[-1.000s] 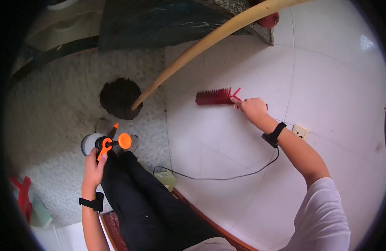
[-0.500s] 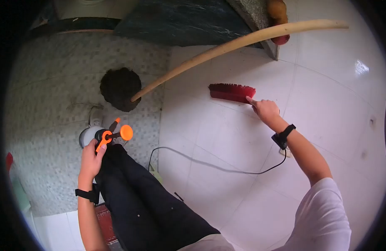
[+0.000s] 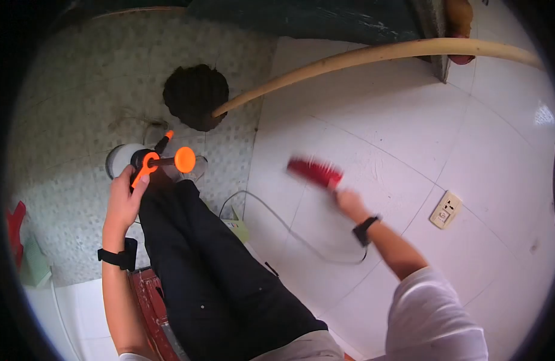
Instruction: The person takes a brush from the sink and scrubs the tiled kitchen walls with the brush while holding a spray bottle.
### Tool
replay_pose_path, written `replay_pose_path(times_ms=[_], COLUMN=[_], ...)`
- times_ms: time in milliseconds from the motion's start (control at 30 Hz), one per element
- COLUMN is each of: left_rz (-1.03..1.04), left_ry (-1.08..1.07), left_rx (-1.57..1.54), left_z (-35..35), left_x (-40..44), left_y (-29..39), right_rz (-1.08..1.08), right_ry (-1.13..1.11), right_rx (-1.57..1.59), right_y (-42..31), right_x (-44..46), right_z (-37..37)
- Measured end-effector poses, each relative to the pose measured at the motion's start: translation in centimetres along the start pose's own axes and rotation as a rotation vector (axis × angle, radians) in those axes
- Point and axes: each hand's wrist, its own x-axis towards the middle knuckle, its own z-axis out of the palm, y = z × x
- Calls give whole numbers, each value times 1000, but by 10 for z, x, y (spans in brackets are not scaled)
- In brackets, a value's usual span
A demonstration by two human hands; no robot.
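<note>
My left hand (image 3: 128, 195) is closed round the orange and black handle of a pump spray bottle (image 3: 150, 163), whose pale round body shows behind it. An orange knob and an orange nozzle stick out from its top. My right hand (image 3: 351, 204) is closed on the handle of a red brush (image 3: 315, 172), blurred by motion, with its bristles facing up in the view. The brush is in front of the white tiled wall (image 3: 373, 144). Faint wet-looking marks show on the tiles right of the brush.
A curved wooden pole (image 3: 349, 58) crosses the upper view, its lower end at a dark round object (image 3: 196, 97) on the mosaic floor. A wall socket (image 3: 446, 210) is right of my right hand. A cable (image 3: 289, 227) hangs from my right wrist. A red item (image 3: 15, 233) lies far left.
My right hand has moved the red brush down and to the left in the view. The view has shifted, and the socket shows fully. My left hand keeps its hold on the spray bottle.
</note>
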Motion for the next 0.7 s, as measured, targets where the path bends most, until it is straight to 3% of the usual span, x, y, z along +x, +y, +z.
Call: replay_pose_path(times_ms=[33,67,167,200,233,333,367,400,433,467,533,567,600,667,700], left_rz=[-14,-20,6,-1,-12,-2,33,63,56,55,54,59,60,28,43], left_ry=[-12,-13,53,33,22,-17,-25,-34,-41,-38,-36,-52,-71,-92,-112], left_rx=[20,27,63,67,56,59,100,142,157,115,113,86,59,3,18], left_z=[1,3,6,9,11,15,16,17,24,32,40,42,46,56,57], left_x=[0,3,3,2,4,10,11,11,13,17,24,28,33,39,41], left_y=[-4,-9,-13,-14,-10,3,7,9,6,4,8,5,5,18,19], right_rz=[-16,52,18,88,-17,85,36,-250,-83,-116,-93,-42,-105,-105,-10], right_ry=[-205,-317,-452,-420,-223,156,536,920,770,828,972,728,696,89,-7], right_rx=[29,155,75,121,68,-44,14,-80,-141,107,-103,20,-22,-17,202], right_y=[-16,-44,-37,-37,-13,23,44,77,84,89,48,42,31,-30,-58], right_x=[-19,-39,-38,-21,5,110,148,189,225,257,224,234,221,158,117], right_z=[52,54,65,25,34,-87,-105,-122,-154,-170,-147,-97,-29,65,97])
